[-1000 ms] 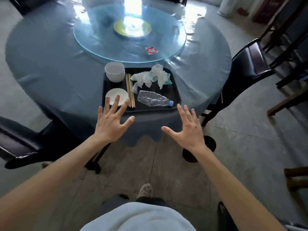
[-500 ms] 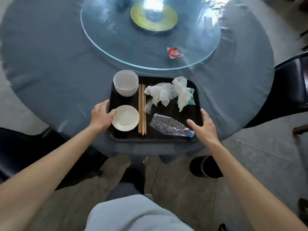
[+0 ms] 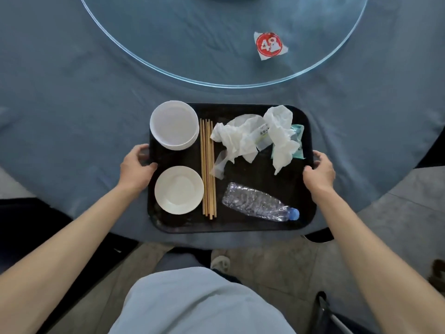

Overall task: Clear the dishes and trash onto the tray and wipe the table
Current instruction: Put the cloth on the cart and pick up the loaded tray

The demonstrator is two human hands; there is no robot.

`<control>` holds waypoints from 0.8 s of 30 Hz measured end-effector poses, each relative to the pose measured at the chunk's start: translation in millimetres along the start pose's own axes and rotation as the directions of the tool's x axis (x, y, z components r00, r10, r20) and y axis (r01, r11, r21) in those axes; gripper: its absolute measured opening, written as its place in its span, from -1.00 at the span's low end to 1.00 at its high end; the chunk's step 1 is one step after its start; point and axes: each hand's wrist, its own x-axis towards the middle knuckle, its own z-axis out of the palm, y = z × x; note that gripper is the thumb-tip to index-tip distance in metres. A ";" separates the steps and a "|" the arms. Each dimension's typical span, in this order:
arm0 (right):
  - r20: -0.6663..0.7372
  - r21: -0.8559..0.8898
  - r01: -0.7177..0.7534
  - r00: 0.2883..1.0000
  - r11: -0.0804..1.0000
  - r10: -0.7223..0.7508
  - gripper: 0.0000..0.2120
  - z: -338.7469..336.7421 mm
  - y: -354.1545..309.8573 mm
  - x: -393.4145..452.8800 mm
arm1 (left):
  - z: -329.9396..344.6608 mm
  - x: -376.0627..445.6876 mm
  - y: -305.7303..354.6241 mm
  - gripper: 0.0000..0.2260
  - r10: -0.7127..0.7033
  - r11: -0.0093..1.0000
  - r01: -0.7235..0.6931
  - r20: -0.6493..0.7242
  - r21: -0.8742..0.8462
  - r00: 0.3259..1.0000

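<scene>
A black tray [image 3: 252, 222] sits at the near edge of the round blue table [image 3: 72, 104]. On it are stacked white bowls [image 3: 173, 125], a white saucer [image 3: 179, 189], several wooden chopsticks [image 3: 208, 168], crumpled tissues and wrappers [image 3: 257, 138], and a crushed clear bottle [image 3: 258, 205] with a blue cap. My left hand [image 3: 136, 168] grips the tray's left rim, thumb over the edge. My right hand [image 3: 319, 171] grips the right rim the same way.
A glass turntable [image 3: 216, 56] covers the table's middle, with a red number tag [image 3: 269, 44] on it. Dark chairs stand at the left [image 3: 29, 225] and lower right. A black round base shows under the table's right edge.
I stepped closer and leaned over the table. Both hands went from spread in the air to closing on the tray's left and right rims.
</scene>
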 end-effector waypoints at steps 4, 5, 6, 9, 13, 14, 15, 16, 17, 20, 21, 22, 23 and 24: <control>-0.009 0.054 -0.038 0.999 0.998 0.038 -0.52 1.8 -0.1 3.9 | 0.3 7.6 -2.5 -0.55 -0.040 0.999 0.039 -0.022 -0.019 0.999; -0.015 0.070 -0.037 0.999 0.997 0.039 -0.53 2.2 0.0 3.8 | -0.6 9.8 -3.5 -0.54 -0.038 0.999 0.038 -0.024 -0.012 0.999; -0.022 0.086 -0.038 0.999 0.996 0.040 -0.53 3.0 0.1 3.6 | -1.3 11.1 -4.2 -0.54 -0.034 0.999 0.034 -0.022 0.002 0.999; -0.059 0.136 -0.032 0.997 0.990 0.041 -0.52 7.0 -0.5 1.9 | -2.7 11.5 -2.9 -0.54 -0.019 1.000 0.019 -0.013 0.010 1.000; -0.073 0.186 -0.014 0.997 0.982 0.028 -0.55 5.1 0.5 -2.0 | -4.0 7.4 -2.8 -0.54 -0.003 1.000 0.003 -0.030 -0.013 1.000; -0.078 0.189 0.000 0.997 0.982 0.015 -0.55 2.7 1.3 -3.2 | -4.7 6.3 -3.5 -0.54 0.004 1.000 -0.005 -0.036 -0.026 0.999; -0.084 0.188 0.017 0.996 0.982 -0.001 -0.55 -0.2 2.6 -4.5 | -5.7 4.4 -3.4 -0.54 0.020 0.999 -0.021 -0.040 -0.034 0.999; -0.090 0.187 0.030 0.996 0.982 -0.014 -0.55 -2.9 4.6 -5.8 | -6.7 2.3 -2.4 -0.54 0.034 0.999 -0.035 -0.037 -0.037 0.999; -0.096 0.187 0.037 0.995 0.982 -0.019 -0.56 -5.7 7.1 -7.5 | -7.5 0.6 -1.0 -0.54 0.050 0.998 -0.051 -0.031 -0.042 0.998; -0.110 0.216 0.033 0.994 0.976 -0.009 -0.55 -15.8 15.1 -12.7 | -7.9 -3.9 9.0 -0.53 0.081 0.995 -0.081 -0.011 -0.060 0.997; -0.111 0.226 0.029 0.994 0.974 -0.004 -0.55 -20.2 17.5 -15.4 | -7.7 -6.0 13.6 -0.53 0.094 0.994 -0.094 -0.006 -0.055 0.996; -0.116 0.232 0.030 0.993 0.972 -0.003 -0.55 -24.7 20.2 -18.4 | -7.0 -8.0 18.7 -0.53 0.111 0.992 -0.111 -0.004 -0.054 0.994; -0.124 0.237 0.033 0.992 0.971 -0.004 -0.55 -29.4 23.3 -22.3 | -6.2 -9.8 23.5 -0.53 0.127 0.990 -0.127 0.000 -0.056 0.992; -0.132 0.246 0.034 0.991 0.969 -0.001 -0.55 -34.4 27.5 -25.9 | -5.2 -12.4 28.9 -0.52 0.140 0.989 -0.139 0.009 -0.057 0.990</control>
